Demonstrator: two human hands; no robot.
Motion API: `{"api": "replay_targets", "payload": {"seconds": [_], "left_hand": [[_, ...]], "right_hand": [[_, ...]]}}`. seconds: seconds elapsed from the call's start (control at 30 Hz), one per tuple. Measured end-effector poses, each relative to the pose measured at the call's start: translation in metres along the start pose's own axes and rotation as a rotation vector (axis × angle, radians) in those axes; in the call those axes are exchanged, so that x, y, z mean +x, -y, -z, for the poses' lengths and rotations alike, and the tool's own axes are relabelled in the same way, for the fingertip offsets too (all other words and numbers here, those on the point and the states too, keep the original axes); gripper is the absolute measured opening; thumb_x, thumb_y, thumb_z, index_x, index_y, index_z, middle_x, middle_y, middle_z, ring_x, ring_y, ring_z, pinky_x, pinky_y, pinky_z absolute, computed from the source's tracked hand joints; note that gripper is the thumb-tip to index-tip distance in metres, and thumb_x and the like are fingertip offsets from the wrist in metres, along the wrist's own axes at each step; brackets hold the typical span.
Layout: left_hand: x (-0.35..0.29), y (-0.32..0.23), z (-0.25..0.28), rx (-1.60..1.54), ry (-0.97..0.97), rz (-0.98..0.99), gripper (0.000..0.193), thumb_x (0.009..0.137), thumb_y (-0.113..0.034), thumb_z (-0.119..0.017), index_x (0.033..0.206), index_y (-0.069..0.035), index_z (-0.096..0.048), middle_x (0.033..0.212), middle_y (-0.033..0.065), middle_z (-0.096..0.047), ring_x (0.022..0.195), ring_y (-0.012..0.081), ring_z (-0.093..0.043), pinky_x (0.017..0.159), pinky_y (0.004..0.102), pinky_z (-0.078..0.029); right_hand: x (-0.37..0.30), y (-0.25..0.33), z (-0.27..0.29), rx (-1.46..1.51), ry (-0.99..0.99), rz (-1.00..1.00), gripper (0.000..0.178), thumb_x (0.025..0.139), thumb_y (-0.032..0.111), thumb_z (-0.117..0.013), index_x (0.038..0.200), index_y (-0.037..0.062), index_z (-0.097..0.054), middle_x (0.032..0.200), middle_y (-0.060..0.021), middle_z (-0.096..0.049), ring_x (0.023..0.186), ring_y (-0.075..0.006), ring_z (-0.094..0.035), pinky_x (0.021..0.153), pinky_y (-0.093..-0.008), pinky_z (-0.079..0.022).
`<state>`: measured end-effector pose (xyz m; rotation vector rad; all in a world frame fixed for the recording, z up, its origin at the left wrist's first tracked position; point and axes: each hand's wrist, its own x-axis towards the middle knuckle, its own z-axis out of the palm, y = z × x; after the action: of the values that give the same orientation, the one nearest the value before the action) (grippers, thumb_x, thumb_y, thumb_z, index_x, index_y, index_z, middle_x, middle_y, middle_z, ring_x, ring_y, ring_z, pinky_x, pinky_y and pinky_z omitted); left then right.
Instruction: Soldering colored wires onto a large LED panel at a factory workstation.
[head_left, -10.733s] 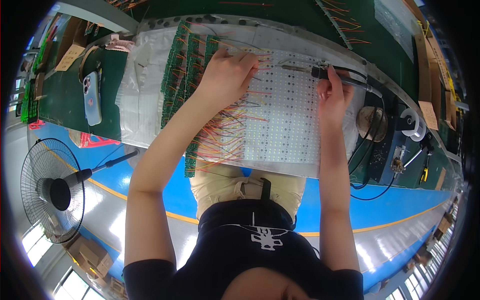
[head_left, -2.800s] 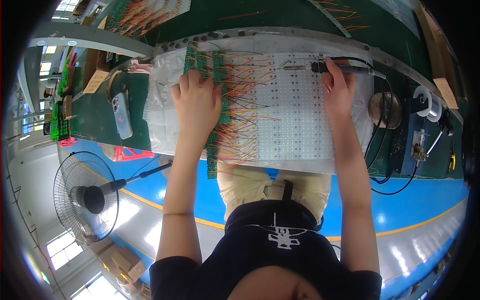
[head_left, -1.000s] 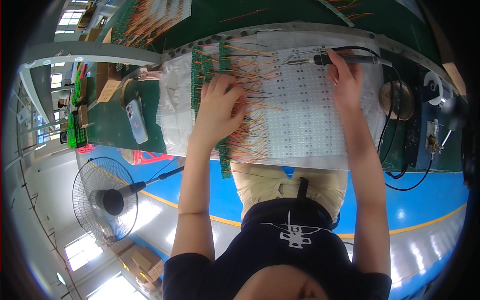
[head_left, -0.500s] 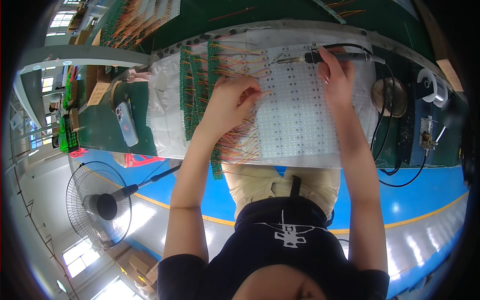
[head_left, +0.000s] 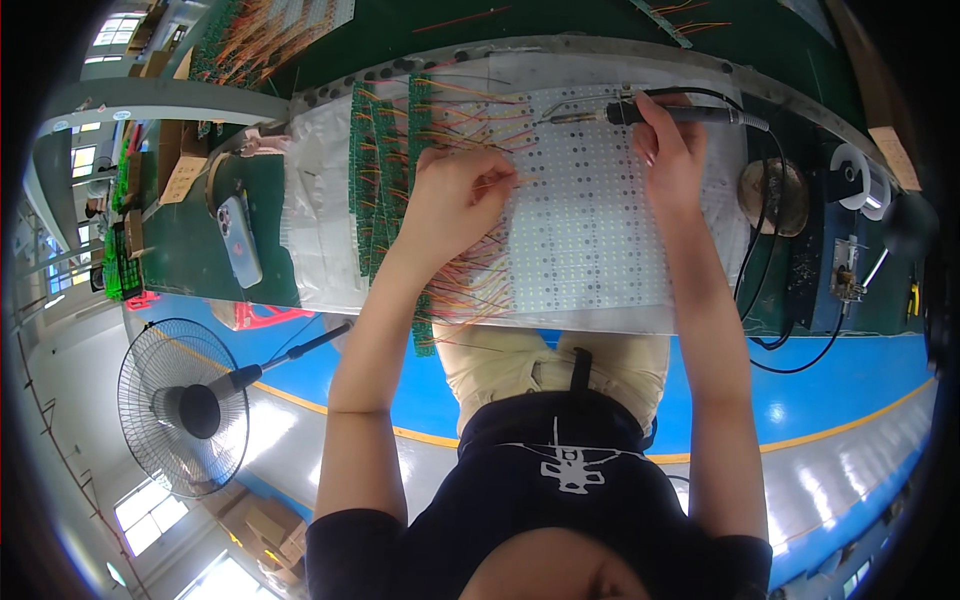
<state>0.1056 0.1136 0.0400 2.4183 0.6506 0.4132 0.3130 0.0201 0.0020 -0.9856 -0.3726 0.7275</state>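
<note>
My right hand (head_left: 672, 160) is closed around a soldering iron (head_left: 722, 115), its metal tip pointing left above a white panel (head_left: 590, 240) dotted with rows of small spots. My left hand (head_left: 455, 205) is pinched at the panel's left edge, with a thin wire between thumb and fingers; the fingertips partly hide it. Under and beside that hand lie long green circuit boards (head_left: 372, 200). Red and yellow wires (head_left: 465, 290) run from them to the panel's left side. The iron's tip is apart from my left fingers, and whether it touches the panel I cannot tell.
A phone (head_left: 240, 245) lies on the bench at left. To the right are a round brown dish (head_left: 773, 197), a solder spool (head_left: 850, 175) and a metal stand (head_left: 848, 270). The iron's black cable (head_left: 768, 240) hangs there. A fan (head_left: 195, 408) stands at lower left.
The whole view has shifted slightly left. My left fingers have drawn closer together over the wire at the panel's edge. My right hand keeps the soldering iron in nearly the same place.
</note>
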Motion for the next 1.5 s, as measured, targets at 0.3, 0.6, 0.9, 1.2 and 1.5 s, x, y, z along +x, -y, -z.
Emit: {"api": "replay_targets", "payload": {"seconds": [0.3,0.6,0.9,1.2,1.5], "left_hand": [[-0.003,-0.004,-0.005,0.101,-0.097,-0.016,0.008,0.077,-0.009,-0.061,0.079,-0.002,-0.059,0.062,0.0072,-0.059,0.05,0.0173,-0.053,0.059,0.0301,-0.04],[0.006,0.005,-0.019,0.125,-0.18,0.01,0.004,0.078,-0.008,-0.06,0.079,-0.004,-0.058,0.058,0.0066,-0.056,0.048,0.0201,-0.05,0.064,0.0311,-0.037],[0.009,0.01,-0.025,0.128,-0.198,-0.015,0.007,0.077,-0.006,-0.061,0.08,-0.006,-0.054,0.06,0.0062,-0.058,0.049,0.0215,-0.051,0.064,0.0321,-0.037],[0.01,0.01,-0.027,0.149,-0.204,0.019,0.009,0.077,-0.007,-0.061,0.08,-0.006,-0.053,0.058,0.0048,-0.058,0.049,0.0208,-0.053,0.066,0.032,-0.038],[0.009,0.009,-0.027,0.175,-0.208,0.027,0.009,0.076,-0.008,-0.062,0.08,-0.007,-0.054,0.058,0.0043,-0.058,0.049,0.0207,-0.053,0.067,0.0321,-0.038]], "right_hand": [[0.001,-0.002,0.002,-0.003,0.012,0.014,0.01,0.079,0.007,-0.062,0.077,0.0053,-0.053,0.052,0.006,-0.034,0.042,-0.0029,-0.027,0.041,-0.0215,-0.019],[-0.004,0.0,0.001,-0.069,0.001,0.026,0.009,0.078,0.002,-0.062,0.074,0.0029,-0.053,0.056,0.0023,-0.042,0.043,-0.0042,-0.033,0.04,-0.0214,-0.023],[-0.005,-0.007,0.004,-0.144,0.057,0.095,0.007,0.077,0.001,-0.061,0.073,0.0006,-0.055,0.064,-0.0014,-0.049,0.046,-0.0053,-0.04,0.041,-0.0208,-0.028],[-0.007,-0.003,0.003,-0.141,0.077,0.054,0.007,0.076,0.003,-0.064,0.075,0.0007,-0.058,0.06,0.0016,-0.05,0.05,-0.0036,-0.042,0.045,-0.0189,-0.031],[-0.007,-0.004,0.003,-0.142,0.086,0.067,0.007,0.077,0.003,-0.064,0.076,0.0004,-0.057,0.06,0.0013,-0.051,0.05,-0.0036,-0.042,0.045,-0.019,-0.031]]}}
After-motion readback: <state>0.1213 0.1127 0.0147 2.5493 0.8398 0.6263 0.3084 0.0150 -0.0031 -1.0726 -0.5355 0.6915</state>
